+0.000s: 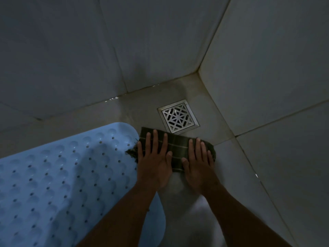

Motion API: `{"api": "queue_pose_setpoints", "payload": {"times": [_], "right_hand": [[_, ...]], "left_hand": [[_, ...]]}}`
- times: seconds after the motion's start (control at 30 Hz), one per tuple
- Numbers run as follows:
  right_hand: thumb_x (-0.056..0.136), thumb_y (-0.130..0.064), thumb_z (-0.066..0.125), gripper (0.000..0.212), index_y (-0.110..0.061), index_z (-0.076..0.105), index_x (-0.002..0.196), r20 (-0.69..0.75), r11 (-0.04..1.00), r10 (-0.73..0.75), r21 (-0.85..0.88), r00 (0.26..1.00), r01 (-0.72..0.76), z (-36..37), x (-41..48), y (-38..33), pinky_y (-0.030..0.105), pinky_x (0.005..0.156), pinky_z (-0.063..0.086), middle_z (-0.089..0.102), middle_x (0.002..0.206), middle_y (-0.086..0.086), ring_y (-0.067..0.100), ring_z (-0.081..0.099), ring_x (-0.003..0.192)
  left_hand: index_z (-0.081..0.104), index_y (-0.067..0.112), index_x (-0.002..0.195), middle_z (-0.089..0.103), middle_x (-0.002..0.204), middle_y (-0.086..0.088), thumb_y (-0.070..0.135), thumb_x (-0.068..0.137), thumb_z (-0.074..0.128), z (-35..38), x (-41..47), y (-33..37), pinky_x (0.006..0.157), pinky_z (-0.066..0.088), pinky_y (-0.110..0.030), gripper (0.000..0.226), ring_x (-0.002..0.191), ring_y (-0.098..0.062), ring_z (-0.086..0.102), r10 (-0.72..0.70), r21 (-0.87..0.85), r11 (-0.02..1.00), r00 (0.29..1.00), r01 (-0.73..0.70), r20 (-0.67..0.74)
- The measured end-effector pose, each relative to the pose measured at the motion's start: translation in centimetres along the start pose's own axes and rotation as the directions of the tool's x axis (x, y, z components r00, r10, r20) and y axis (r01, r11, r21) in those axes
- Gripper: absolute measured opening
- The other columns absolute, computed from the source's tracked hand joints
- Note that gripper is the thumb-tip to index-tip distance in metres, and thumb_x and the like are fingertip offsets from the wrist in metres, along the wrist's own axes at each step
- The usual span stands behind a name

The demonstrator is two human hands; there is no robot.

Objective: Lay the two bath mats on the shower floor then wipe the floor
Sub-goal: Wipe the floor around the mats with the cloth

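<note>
A light blue bath mat (pixel 58 175) with holes and round bumps lies flat on the shower floor (pixel 231 166), filling the lower left. Only one mat shows. A dark green striped cloth (pixel 178 148) lies folded on the floor just right of the mat's far corner. My left hand (pixel 154 163) presses flat on the cloth's left part with straight, spread fingers. My right hand (pixel 199 166) presses flat on its right part the same way. The two hands sit side by side, thumbs nearly touching.
A square metal drain grate (pixel 178 116) sits in the floor just beyond the cloth. Grey tiled walls meet in a corner (pixel 197 72) behind it; the right wall (pixel 276 86) runs close along the floor strip. The light is dim.
</note>
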State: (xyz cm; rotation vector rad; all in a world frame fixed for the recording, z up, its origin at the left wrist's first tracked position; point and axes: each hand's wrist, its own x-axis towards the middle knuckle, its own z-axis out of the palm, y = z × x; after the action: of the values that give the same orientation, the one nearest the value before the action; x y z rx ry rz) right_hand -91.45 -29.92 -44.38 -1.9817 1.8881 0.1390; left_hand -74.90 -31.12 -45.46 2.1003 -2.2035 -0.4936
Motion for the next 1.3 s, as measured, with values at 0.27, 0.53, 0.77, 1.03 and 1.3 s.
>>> {"api": "queue_pose_setpoints", "payload": {"times": [0.27, 0.53, 0.77, 1.03, 1.3], "right_hand": [[0.083, -0.065, -0.024, 0.080, -0.021, -0.021, 0.150, 0.030, 0.997, -0.050, -0.052, 0.998, 0.052, -0.6, 0.1, 0.5, 0.037, 0.115, -0.015, -0.016, 0.164, 0.012, 0.021, -0.017, 0.150], [0.101, -0.056, 0.003, 0.062, -0.034, -0.019, 0.154, 0.099, 0.981, -0.175, -0.065, 0.980, 0.182, -1.5, 0.5, 1.6, 0.041, 0.118, -0.015, -0.025, 0.162, 0.011, 0.025, -0.022, 0.150], [0.104, -0.051, 0.010, 0.059, -0.037, -0.020, 0.153, 0.217, 0.936, -0.298, -0.127, 0.930, 0.330, -2.8, -1.0, 4.8, 0.039, 0.117, -0.016, -0.029, 0.161, 0.009, 0.023, -0.026, 0.148], [0.104, -0.052, 0.007, 0.059, -0.036, -0.024, 0.152, 0.257, 0.915, -0.318, -0.171, 0.913, 0.367, -2.4, -5.4, 8.1, 0.036, 0.113, -0.021, -0.034, 0.158, 0.008, 0.021, -0.030, 0.146], [0.104, -0.051, 0.007, 0.059, -0.036, -0.025, 0.151, 0.301, 0.886, -0.351, -0.199, 0.887, 0.418, -1.7, -9.1, 10.7, 0.041, 0.118, -0.017, -0.035, 0.157, 0.010, 0.021, -0.034, 0.143]], "left_hand": [[0.006, 0.016, 0.158, 0.003, 0.166, -0.010, 0.049, 0.099, 0.010, 0.2, 0.2, 0.3, 0.120, -0.005, -0.051, 0.067, 0.153, -0.029, -0.001, -0.023, 0.037, 0.999, 1.000, 0.023, 0.003], [-0.010, 0.022, 0.157, -0.016, 0.165, -0.004, 0.049, 0.104, 0.010, 0.1, -1.2, 2.6, 0.119, -0.015, -0.049, 0.063, 0.152, -0.025, -0.018, -0.159, 0.071, 0.985, 0.987, 0.158, 0.020], [-0.013, 0.019, 0.157, -0.018, 0.165, -0.008, 0.052, 0.103, 0.009, 0.8, -5.3, 6.3, 0.121, -0.009, -0.054, 0.067, 0.151, -0.027, -0.019, -0.271, 0.035, 0.963, 0.961, 0.269, 0.060], [-0.012, 0.017, 0.157, -0.018, 0.164, -0.011, 0.051, 0.103, 0.008, 3.0, -10.2, 10.3, 0.121, -0.008, -0.055, 0.067, 0.151, -0.029, -0.019, -0.323, 0.003, 0.946, 0.946, 0.323, 0.021], [-0.018, 0.020, 0.154, -0.024, 0.162, -0.010, 0.055, 0.083, -0.020, 5.2, -15.1, 14.2, 0.120, -0.014, -0.053, 0.079, 0.145, -0.026, -0.030, -0.377, -0.033, 0.925, 0.925, 0.379, 0.051]]}}
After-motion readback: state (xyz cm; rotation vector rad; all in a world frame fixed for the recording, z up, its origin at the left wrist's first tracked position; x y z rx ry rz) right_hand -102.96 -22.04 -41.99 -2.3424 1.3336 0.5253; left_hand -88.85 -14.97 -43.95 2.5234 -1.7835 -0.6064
